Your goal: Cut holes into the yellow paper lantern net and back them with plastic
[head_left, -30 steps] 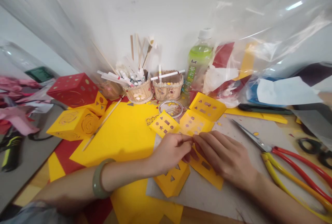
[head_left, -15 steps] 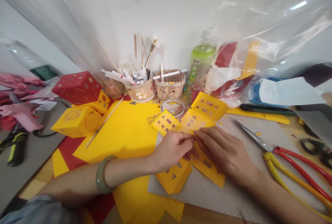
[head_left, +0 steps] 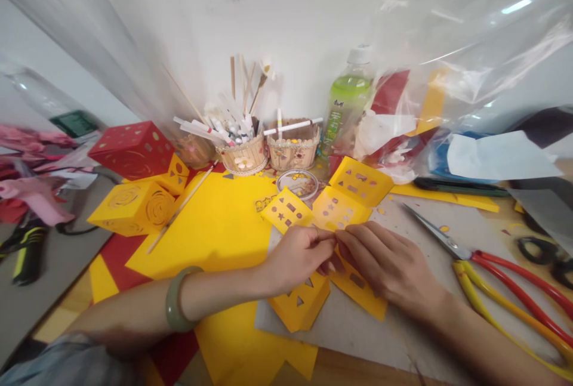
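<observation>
A yellow paper box net (head_left: 342,210), its panels cut through with small triangles, stars and rectangles, lies partly folded under both hands. My left hand (head_left: 298,258) pinches it near the middle, with its fingertips partly hidden. My right hand (head_left: 389,258) meets the left at the same spot, fingers pressed together on the paper. Two panels stick out toward me below the hands, and others spread beyond them. Beneath the net is a grey board (head_left: 353,338). Scissors (head_left: 456,249) with red and yellow handles lie to the right of my right hand.
Yellow sheets (head_left: 215,213) cover the middle left. A red paper box (head_left: 134,150) and a yellow box (head_left: 134,207) stand at left, near a pink glue gun (head_left: 38,195). Small baskets (head_left: 244,156) and a green drink bottle (head_left: 347,102) line the wall. A wooden stick (head_left: 181,210) lies on the sheets.
Both hands stay at the same place on the yellow net. The fingers of my right hand have shifted very slightly; nothing else has visibly moved.
</observation>
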A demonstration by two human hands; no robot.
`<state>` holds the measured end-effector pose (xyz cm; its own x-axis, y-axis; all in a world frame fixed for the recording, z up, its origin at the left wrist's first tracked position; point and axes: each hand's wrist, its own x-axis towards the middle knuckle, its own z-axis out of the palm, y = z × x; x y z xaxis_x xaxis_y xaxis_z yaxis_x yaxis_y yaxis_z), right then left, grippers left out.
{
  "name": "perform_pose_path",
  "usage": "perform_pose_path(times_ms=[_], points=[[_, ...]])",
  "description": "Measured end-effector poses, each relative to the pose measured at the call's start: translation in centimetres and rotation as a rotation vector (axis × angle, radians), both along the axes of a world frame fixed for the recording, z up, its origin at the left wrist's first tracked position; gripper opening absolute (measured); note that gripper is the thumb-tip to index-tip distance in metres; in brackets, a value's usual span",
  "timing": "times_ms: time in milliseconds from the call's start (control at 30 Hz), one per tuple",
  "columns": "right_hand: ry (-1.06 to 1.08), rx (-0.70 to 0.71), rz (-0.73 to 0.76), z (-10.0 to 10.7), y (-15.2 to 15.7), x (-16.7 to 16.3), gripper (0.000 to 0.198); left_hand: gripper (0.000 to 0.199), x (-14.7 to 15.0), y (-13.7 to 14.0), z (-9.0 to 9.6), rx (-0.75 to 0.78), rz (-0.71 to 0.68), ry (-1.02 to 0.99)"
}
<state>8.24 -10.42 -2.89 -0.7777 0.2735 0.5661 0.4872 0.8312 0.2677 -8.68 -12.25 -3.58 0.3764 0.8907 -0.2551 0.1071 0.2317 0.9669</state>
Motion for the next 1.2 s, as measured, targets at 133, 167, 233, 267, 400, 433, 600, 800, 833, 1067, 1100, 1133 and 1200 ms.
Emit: perform_pose_path(times_ms=[133, 167, 233, 267, 400, 433, 600, 800, 833, 1067, 1100, 1133, 1200], points=[[0.022, -0.093, 0.036, -0.18, 0.37, 0.22, 0.025, 0.025, -0.06, -0.04, -0.01, -0.016, -0.009, -0.016], [0.028, -0.121, 0.044, -0.23, 0.48, 0.31, 0.024, 0.024, -0.07, -0.03, -0.01, -0.014, -0.007, -0.024], [0.039, -0.169, 0.06, -0.32, 0.63, 0.49, 0.021, 0.025, -0.06, 0.02, 0.05, -0.022, 0.004, -0.043], [0.045, -0.195, 0.068, -0.34, 0.66, 0.55, 0.019, 0.025, -0.05, 0.05, 0.11, -0.032, 0.019, -0.052], [0.096, -0.262, 0.1, -0.23, 0.56, 0.48, 0.012, 0.024, -0.03, 0.22, 0.4, -0.095, 0.091, -0.097], [0.103, -0.27, 0.103, -0.16, 0.5, 0.39, 0.012, 0.023, -0.05, 0.27, 0.43, -0.112, 0.108, -0.113], [0.124, -0.262, 0.117, -0.21, 0.19, -0.01, 0.012, 0.022, -0.15, 0.45, 0.38, -0.104, 0.126, -0.15], [0.14, -0.306, 0.152, -0.55, 0.15, 0.05, 0.009, 0.025, -0.21, 0.38, 0.27, -0.088, 0.157, -0.159], [0.148, -0.309, 0.154, -0.53, 0.21, 0.07, 0.01, 0.025, -0.26, 0.37, 0.2, -0.102, 0.154, -0.177], [0.243, -0.345, 0.125, -0.73, 0.42, 0.11, 0.012, 0.044, -0.59, 0.56, -0.35, -0.16, 0.17, -0.33], [0.275, -0.354, 0.114, -0.71, 0.37, 0.07, 0.011, 0.043, -0.55, 0.58, -0.35, -0.161, 0.182, -0.341], [0.313, -0.377, 0.102, -0.61, 0.3, 0.01, 0.012, 0.041, -0.49, 0.59, -0.32, -0.159, 0.196, -0.344], [0.395, -0.463, 0.078, -0.18, 0.21, -0.05, 0.014, 0.038, -0.34, 0.57, -0.24, -0.152, 0.228, -0.342]])
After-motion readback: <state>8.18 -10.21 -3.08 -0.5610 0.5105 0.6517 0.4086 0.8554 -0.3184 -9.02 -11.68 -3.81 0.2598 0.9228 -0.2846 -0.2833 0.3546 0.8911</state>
